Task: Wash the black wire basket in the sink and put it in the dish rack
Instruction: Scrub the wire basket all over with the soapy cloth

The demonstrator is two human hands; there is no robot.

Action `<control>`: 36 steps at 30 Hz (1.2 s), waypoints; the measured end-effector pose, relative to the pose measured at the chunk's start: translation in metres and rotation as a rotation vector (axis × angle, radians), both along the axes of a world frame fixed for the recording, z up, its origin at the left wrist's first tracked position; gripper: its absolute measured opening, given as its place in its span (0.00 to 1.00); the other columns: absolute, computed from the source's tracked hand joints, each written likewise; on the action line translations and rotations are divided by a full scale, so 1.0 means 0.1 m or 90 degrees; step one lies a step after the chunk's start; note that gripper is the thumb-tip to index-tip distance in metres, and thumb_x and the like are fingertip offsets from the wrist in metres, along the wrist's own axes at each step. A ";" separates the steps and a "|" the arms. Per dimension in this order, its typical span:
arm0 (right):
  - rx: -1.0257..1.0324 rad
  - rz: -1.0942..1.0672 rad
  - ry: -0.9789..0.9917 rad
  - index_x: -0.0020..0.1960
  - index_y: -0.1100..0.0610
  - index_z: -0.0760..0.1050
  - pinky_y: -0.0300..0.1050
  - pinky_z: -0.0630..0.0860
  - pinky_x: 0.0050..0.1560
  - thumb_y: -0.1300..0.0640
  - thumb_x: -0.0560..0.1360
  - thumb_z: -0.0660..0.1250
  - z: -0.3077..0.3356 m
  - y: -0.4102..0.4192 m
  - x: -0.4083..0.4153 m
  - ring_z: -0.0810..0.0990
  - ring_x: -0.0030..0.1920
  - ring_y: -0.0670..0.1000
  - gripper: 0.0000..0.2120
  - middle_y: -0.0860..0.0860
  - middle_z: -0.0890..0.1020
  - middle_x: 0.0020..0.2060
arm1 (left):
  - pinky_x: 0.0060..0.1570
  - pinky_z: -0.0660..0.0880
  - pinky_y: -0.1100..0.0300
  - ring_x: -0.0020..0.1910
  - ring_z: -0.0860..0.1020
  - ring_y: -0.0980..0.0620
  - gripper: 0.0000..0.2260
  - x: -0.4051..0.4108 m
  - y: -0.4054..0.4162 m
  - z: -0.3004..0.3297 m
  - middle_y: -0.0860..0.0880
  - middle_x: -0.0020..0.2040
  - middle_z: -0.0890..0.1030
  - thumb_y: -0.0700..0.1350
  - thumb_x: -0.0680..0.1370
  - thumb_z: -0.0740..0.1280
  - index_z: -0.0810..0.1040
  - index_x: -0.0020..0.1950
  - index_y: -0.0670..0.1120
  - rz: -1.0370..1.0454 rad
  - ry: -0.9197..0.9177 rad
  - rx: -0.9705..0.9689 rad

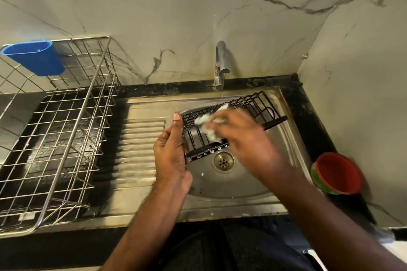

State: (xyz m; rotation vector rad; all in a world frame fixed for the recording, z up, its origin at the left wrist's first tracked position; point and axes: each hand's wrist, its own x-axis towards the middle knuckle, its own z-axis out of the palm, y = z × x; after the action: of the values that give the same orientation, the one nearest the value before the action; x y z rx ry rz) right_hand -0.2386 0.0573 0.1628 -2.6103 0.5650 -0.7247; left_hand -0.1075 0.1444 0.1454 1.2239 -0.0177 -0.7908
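Presently: black wire basket (231,121), one item, held tilted over the bowl of the sink (242,185), directly above the drain (224,161), its far end under the tap (221,66); thin stream of water falling from the tap onto that far end

Left hand (169,154), at the basket's left end: fingers curled round the end wires, thumb straight up along the rim; grip firm enough to carry the basket's weight

Right hand (240,136), over the basket's middle and blurred: appears to press a soapy white scrub pad (209,126) against the wires, fingers bunched around it; exact finger positions cannot be told

Step in hand, by judgement: scrubbing, rinse and racking yet to come. To do it well: work the pad along each wire and into the crossings, where grime lodges; turn the basket in the left hand so underside and end panels get the same treatment; hold it low over the bowl so suds fall toward the drain; rinse every face under the stream before lifting out

Dish rack (66,138), steel wire, left of the basket beyond the ribbed draining board (141,147); nothing seen standing in it

Blue plastic holder (35,57), hung on the rack's far rim, left of the basket and further back

Red bowl (337,172), on the dark counter to the right of the basket, near the corner wall
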 end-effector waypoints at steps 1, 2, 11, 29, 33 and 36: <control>-0.037 0.070 0.039 0.64 0.56 0.80 0.37 0.76 0.57 0.61 0.76 0.56 -0.02 0.10 0.03 0.76 0.59 0.50 0.20 0.55 0.79 0.61 | 0.44 0.78 0.57 0.37 0.80 0.51 0.14 -0.01 0.00 0.01 0.52 0.32 0.81 0.57 0.74 0.74 0.79 0.36 0.50 -0.005 0.003 0.001; -0.075 0.121 0.064 0.65 0.56 0.79 0.40 0.76 0.58 0.64 0.75 0.60 -0.07 0.13 0.03 0.75 0.62 0.51 0.20 0.54 0.78 0.63 | 0.43 0.78 0.57 0.38 0.80 0.50 0.13 -0.01 0.00 0.02 0.51 0.33 0.81 0.57 0.74 0.74 0.80 0.36 0.49 -0.001 0.007 0.003; -0.042 -0.160 -0.006 0.59 0.60 0.82 0.52 0.81 0.59 0.69 0.78 0.59 -0.15 -0.63 -0.47 0.78 0.63 0.55 0.17 0.57 0.80 0.60 | 0.34 0.64 0.58 0.38 0.71 0.57 0.15 0.05 0.12 0.04 0.53 0.45 0.81 0.59 0.70 0.77 0.82 0.46 0.51 0.061 0.065 0.117; 0.002 -0.208 0.019 0.63 0.54 0.80 0.48 0.79 0.61 0.73 0.76 0.61 -0.30 -0.44 -0.37 0.75 0.62 0.52 0.22 0.52 0.77 0.61 | 0.20 0.70 0.66 0.21 0.72 0.59 0.10 -0.03 0.21 -0.01 0.55 0.27 0.76 0.53 0.76 0.74 0.79 0.41 0.49 0.063 0.066 0.066; 0.048 -0.331 0.013 0.62 0.57 0.81 0.26 0.66 0.57 0.74 0.76 0.62 -0.37 -0.57 -0.55 0.77 0.57 0.48 0.21 0.52 0.78 0.58 | 0.17 0.65 0.68 0.19 0.70 0.61 0.11 0.02 0.24 -0.03 0.56 0.27 0.76 0.53 0.76 0.74 0.77 0.41 0.49 0.091 0.074 0.086; 0.156 -0.358 -0.032 0.61 0.52 0.80 0.23 0.69 0.54 0.72 0.77 0.64 -0.44 -0.55 -0.59 0.79 0.57 0.44 0.21 0.46 0.80 0.57 | 0.16 0.61 0.69 0.18 0.69 0.62 0.11 0.08 0.26 0.00 0.54 0.33 0.77 0.53 0.76 0.74 0.77 0.45 0.48 0.105 0.095 0.114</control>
State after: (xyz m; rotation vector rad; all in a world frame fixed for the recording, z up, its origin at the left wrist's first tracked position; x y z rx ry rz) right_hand -0.2974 0.0018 0.1193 -2.2071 1.3086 -0.8152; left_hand -0.0999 0.1707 0.1455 1.3127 0.2787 -0.7487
